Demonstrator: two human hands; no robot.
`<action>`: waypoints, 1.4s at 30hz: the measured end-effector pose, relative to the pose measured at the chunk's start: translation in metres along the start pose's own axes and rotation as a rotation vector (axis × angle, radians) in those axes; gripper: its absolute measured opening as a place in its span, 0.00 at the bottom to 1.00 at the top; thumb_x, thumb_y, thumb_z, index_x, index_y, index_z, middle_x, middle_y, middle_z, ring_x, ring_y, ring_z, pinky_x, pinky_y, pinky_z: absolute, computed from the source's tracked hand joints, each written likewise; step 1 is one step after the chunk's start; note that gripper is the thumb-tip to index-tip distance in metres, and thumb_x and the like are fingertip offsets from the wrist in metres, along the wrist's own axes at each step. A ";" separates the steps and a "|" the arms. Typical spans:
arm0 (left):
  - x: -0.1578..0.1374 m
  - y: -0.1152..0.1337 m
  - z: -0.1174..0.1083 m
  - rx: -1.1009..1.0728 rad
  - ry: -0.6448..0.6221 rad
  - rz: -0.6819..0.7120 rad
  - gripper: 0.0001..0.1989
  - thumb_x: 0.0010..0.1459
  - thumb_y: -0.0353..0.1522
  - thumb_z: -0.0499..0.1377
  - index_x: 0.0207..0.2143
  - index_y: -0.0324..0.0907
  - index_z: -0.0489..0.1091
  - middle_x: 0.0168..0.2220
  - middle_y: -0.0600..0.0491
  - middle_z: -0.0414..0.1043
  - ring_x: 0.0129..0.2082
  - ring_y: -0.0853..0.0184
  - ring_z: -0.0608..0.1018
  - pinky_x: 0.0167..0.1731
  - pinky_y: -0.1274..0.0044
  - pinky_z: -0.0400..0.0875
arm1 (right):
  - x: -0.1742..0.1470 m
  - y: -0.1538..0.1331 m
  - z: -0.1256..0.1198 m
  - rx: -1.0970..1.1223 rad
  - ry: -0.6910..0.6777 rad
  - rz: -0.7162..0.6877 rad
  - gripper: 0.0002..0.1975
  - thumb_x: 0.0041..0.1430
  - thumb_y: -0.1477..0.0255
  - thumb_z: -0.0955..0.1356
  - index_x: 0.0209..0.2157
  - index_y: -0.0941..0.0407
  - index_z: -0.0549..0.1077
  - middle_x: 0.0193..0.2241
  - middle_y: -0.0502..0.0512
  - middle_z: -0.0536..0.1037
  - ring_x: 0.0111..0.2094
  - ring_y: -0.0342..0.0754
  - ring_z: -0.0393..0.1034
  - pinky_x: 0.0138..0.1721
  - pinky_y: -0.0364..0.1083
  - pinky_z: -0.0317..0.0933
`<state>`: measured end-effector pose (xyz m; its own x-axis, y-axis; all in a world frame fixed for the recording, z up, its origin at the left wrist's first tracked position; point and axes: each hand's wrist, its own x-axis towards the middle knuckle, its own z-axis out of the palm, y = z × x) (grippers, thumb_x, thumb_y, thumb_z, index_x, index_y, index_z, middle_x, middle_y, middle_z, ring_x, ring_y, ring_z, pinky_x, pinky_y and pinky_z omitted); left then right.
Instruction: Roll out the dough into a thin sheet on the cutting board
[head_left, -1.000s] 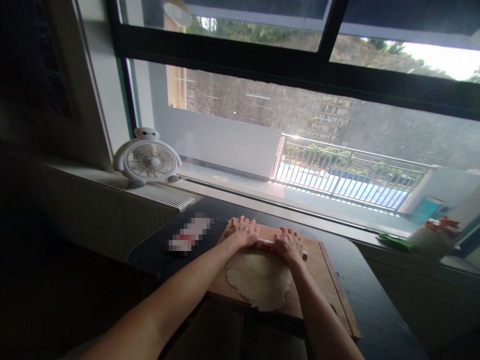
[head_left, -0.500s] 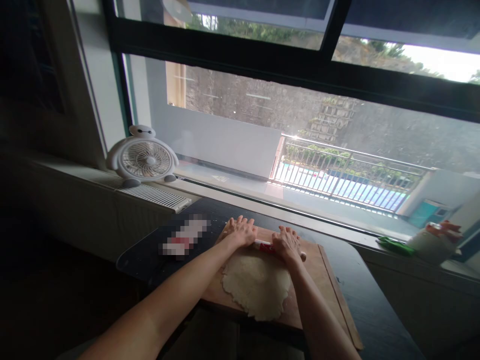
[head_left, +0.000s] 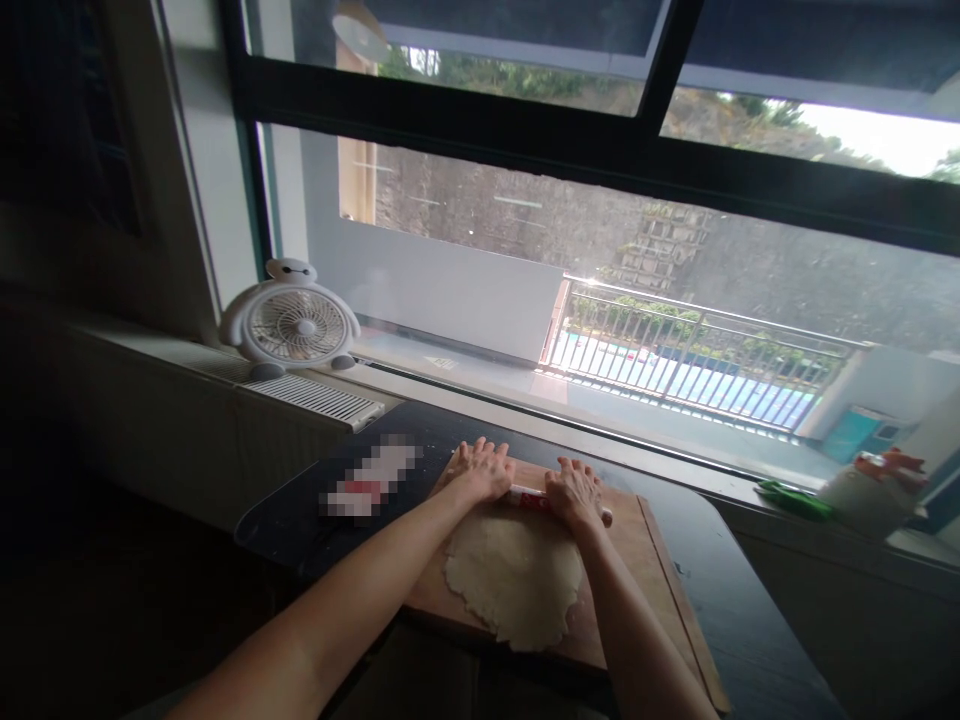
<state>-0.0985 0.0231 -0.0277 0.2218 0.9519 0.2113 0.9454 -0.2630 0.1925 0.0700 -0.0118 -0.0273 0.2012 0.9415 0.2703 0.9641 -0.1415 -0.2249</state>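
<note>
A rolling pin [head_left: 529, 499] with a red and white printed wrapper lies across the far part of a flattened sheet of dough [head_left: 517, 575]. My left hand [head_left: 486, 468] is over the pin's left end, its fingers bent forward across it. At the other end my right hand [head_left: 574, 490] grips the pin in the same way, and the rounded wooden tip sticks out to its right. Beneath my palms most of the pin is hidden. The dough is pale, with a ragged near edge, and rests on a wooden board [head_left: 656, 580].
The board sits on a dark table [head_left: 739, 590] below a large window. To the left lies a blurred-out item [head_left: 371, 480]. A white fan [head_left: 292, 325] stands on the radiator [head_left: 322, 398]. On the sill at right are a green item [head_left: 795, 500] and a pale bag [head_left: 874, 490].
The whole view has shifted slightly, with the scene sitting a little lower in the picture. Both hands stay on the rolling pin, with little visible movement over the dough.
</note>
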 end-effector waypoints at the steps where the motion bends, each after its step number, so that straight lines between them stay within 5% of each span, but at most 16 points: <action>1: 0.005 -0.001 0.001 -0.004 -0.006 -0.007 0.26 0.58 0.43 0.40 0.55 0.42 0.59 0.56 0.45 0.61 0.59 0.53 0.56 0.55 0.54 0.43 | 0.005 0.000 0.001 -0.006 -0.012 0.002 0.20 0.58 0.65 0.56 0.50 0.54 0.65 0.46 0.59 0.68 0.49 0.53 0.58 0.48 0.50 0.48; 8: 0.017 -0.005 0.007 -0.015 -0.004 -0.008 0.26 0.58 0.42 0.41 0.55 0.42 0.59 0.55 0.44 0.63 0.59 0.53 0.56 0.54 0.53 0.43 | 0.015 0.000 0.004 -0.007 -0.028 0.002 0.21 0.57 0.65 0.56 0.50 0.54 0.65 0.45 0.59 0.68 0.48 0.54 0.59 0.47 0.51 0.48; 19: -0.033 0.004 -0.003 0.002 0.091 0.055 0.26 0.60 0.42 0.39 0.55 0.42 0.60 0.55 0.46 0.62 0.59 0.53 0.55 0.56 0.56 0.37 | -0.034 0.003 -0.001 -0.037 0.083 -0.043 0.17 0.58 0.66 0.55 0.43 0.53 0.69 0.40 0.57 0.71 0.44 0.52 0.61 0.47 0.50 0.47; 33: 0.026 -0.008 0.013 -0.017 0.037 -0.015 0.25 0.57 0.42 0.43 0.54 0.43 0.60 0.54 0.44 0.63 0.59 0.54 0.56 0.55 0.54 0.42 | 0.020 0.002 0.011 0.004 -0.031 0.045 0.20 0.56 0.65 0.57 0.48 0.54 0.67 0.44 0.60 0.70 0.47 0.54 0.59 0.46 0.52 0.48; 42: -0.018 0.001 0.003 -0.016 0.112 0.035 0.25 0.58 0.42 0.42 0.53 0.42 0.62 0.53 0.45 0.65 0.58 0.53 0.57 0.55 0.55 0.41 | -0.022 0.002 0.000 -0.029 0.037 0.000 0.18 0.59 0.65 0.55 0.40 0.54 0.71 0.40 0.58 0.71 0.44 0.52 0.61 0.46 0.50 0.47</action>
<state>-0.1005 0.0062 -0.0339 0.2260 0.9187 0.3239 0.9333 -0.2995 0.1983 0.0672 -0.0329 -0.0339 0.2070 0.9296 0.3050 0.9685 -0.1507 -0.1980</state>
